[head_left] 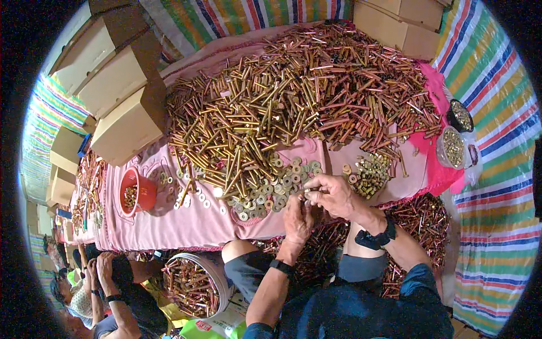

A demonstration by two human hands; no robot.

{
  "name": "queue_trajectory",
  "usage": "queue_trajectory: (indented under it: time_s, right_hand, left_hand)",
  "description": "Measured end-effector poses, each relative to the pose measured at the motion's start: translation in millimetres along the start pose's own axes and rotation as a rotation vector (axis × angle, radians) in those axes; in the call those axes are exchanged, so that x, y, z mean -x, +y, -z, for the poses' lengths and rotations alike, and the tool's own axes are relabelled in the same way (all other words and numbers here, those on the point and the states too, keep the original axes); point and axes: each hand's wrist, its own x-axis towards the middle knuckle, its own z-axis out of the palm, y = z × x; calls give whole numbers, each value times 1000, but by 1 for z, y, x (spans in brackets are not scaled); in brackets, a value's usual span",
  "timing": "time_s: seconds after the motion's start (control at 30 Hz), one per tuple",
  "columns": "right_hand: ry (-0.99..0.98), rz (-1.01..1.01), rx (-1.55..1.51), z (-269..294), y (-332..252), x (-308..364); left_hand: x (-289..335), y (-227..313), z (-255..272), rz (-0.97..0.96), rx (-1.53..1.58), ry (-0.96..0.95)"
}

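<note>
My left hand (pixel 297 219) and my right hand (pixel 334 196) meet over the front edge of the pink cloth-covered table (pixel 186 229). Both are closed, with fingertips pinched close together around something too small and too covered to make out. Beside my left hand lies a pile of flat metal washers (pixel 265 198). Just right of my right hand sits a heap of small brass-coloured nuts or sleeves (pixel 370 174). Behind the washers rises a big mound of long gold-coloured bolts (pixel 243 130), which turns more coppery toward the right (pixel 367 90).
A red plastic basket (pixel 148 189) of small parts stands at the left. Clear tub (pixel 451 148) and black bowl (pixel 460 116) sit at the right edge. Cardboard boxes (pixel 127 124) stack at left. A white bucket (pixel 217 271) of bolts stands below. Another person's hands (pixel 104 268) are at lower left.
</note>
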Motion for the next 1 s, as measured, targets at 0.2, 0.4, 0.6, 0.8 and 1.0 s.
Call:
queue_trajectory:
  time_s: [0.2, 0.4, 0.6, 0.8, 1.0]
  right_hand:
    - [9, 182, 213, -5, -8, 1]
    - [-113, 270, 643, 3, -17, 7]
    - [41, 329, 657, -3, -10, 15]
    - [66, -13, 48, 0, -19, 10]
    - [133, 282, 284, -4, -13, 6]
  left_hand:
    - [2, -5, 1, -28, -21, 5]
    - [1, -10, 4, -78, 0, -44]
    - [1, -9, 0, -96, -12, -41]
    - [1, -2, 0, -82, -13, 2]
    - [1, 0, -3, -43, 33, -25]
